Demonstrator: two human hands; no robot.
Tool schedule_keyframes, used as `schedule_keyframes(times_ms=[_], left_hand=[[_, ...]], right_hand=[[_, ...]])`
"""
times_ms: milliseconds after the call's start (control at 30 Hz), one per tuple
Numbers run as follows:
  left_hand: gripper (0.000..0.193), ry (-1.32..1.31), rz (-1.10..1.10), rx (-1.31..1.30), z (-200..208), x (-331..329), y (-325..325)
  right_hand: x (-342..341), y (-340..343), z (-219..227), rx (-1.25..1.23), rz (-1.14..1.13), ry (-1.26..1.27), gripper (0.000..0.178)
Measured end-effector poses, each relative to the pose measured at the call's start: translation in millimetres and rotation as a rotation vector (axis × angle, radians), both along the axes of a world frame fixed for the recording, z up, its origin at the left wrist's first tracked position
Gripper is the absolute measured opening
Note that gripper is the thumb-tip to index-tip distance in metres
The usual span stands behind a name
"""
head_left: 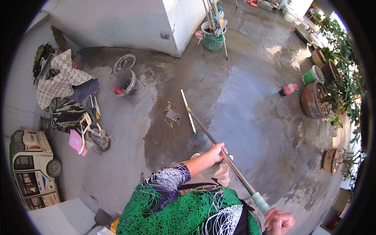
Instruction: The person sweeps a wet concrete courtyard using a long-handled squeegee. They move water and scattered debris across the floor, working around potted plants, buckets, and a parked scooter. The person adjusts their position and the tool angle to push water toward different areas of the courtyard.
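A floor squeegee (205,132) slants across the middle, with a long metal pole, a pale green grip and a narrow white head on the grey floor. My left hand (216,152) is wrapped round the pole about midway. At the top end, my right hand (279,221) is closed at the pale green grip (260,203). The squeegee's white head (188,112) lies just right of a crumpled clear scrap (173,116) and some bits of green leaf (168,106). Dark wet floor surrounds this litter.
Left stand a grey bucket (126,84), a cloth-draped scooter (74,105) and a large toy van (34,168). A green bucket (213,37) with poles stands by the wall corner. Potted plants (313,100) and a bottle with a red label (288,89) are on the right.
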State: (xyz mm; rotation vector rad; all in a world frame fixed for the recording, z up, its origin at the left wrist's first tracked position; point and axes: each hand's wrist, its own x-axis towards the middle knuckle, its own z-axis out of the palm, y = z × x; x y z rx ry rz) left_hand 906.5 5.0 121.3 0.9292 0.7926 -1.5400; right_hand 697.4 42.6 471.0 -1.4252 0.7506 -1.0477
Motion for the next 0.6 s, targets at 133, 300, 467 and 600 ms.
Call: schedule_keyframes(times_ms=[133,300,467,600], left_hand=[[0.013,0.02,0.186,-0.112,27,-12,-12],[0.014,-0.057,0.467,0.004,20,-16,7],[0.012,-0.087,0.754,0.301,-14,-8,51],[0.003,0.016,0.95,0.515,-61,19,89]], right_hand=[[-23,-60,12,0.052,0.08,-0.086,0.016],[-34,-159,-30,0.198,0.315,-0.139,0.018],[21,-204,-71,0.442,0.529,-0.073,0.016],[100,-206,-100,0.563,0.77,0.076,0.016]])
